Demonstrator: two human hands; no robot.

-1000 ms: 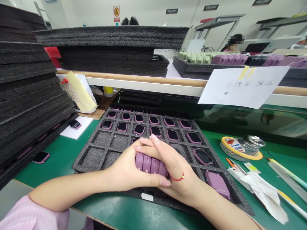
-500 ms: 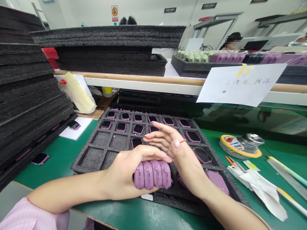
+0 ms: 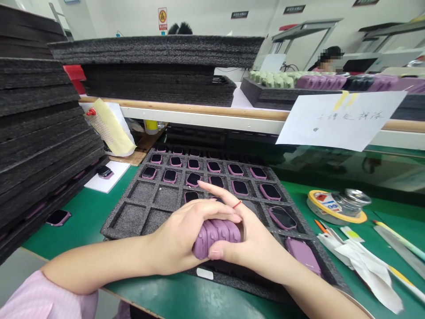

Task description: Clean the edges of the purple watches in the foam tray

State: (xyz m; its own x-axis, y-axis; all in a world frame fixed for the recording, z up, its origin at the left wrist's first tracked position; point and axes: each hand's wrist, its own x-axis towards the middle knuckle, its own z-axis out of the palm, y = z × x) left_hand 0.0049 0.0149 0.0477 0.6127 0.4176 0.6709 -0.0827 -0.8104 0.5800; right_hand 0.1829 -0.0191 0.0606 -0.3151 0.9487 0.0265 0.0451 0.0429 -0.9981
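Note:
A row of several purple smartwatch cases [image 3: 217, 232], pressed side by side, is held above the near part of the tray. My left hand [image 3: 177, 235] wraps round the row from the left, fingers over the top. From the right, my right hand [image 3: 255, 248] closes on it too, its thumb on the near side and its forefinger stretched out beyond. Beneath both hands lies a black foam tray [image 3: 131, 217] with square pockets; many hold purple watches with dark screens [image 3: 270, 191]. Another purple case [image 3: 303, 257] lies in the tray's near right corner.
Foam trays are stacked high at the left [image 3: 43, 115] and on the shelf [image 3: 149, 51]. One watch [image 3: 58, 217] lies on the green table at left, another [image 3: 105, 172] on white paper. At right are a tape roll [image 3: 332, 212], a metal-topped jar [image 3: 357, 198] and crumpled tissue [image 3: 368, 270].
My right hand has come in from beside the row, and its thumb now presses on the cases. The row has tilted and shifted slightly up and right, with my left hand still round it.

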